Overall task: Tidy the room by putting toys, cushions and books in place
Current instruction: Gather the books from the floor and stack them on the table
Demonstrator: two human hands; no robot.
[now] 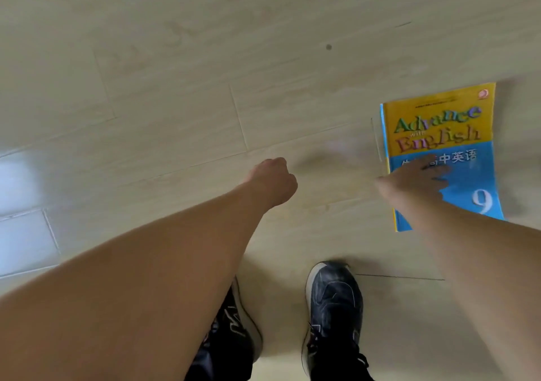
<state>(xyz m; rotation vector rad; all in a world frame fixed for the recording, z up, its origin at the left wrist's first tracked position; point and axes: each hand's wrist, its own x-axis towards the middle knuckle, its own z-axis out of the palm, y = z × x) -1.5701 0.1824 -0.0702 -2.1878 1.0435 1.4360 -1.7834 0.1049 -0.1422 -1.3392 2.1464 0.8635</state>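
Note:
A yellow and blue English textbook [456, 134] with a large 9 on its cover lies flat on the pale wooden floor at the right. My right hand [415, 181] reaches over its lower left part, fingers stretched out across the blue half of the cover and thumb pointing left; motion blur hides whether it touches. My left hand [273, 180] hangs above the bare floor in the middle, fingers curled into a fist with nothing in it, well to the left of the book.
Light wood floor planks [175, 87] fill the view. My two dark sneakers [333, 307] stand at the bottom centre, just below the book. A bright window reflection [23, 193] shines on the floor at the left. A small dark spot [328, 47] marks the floor.

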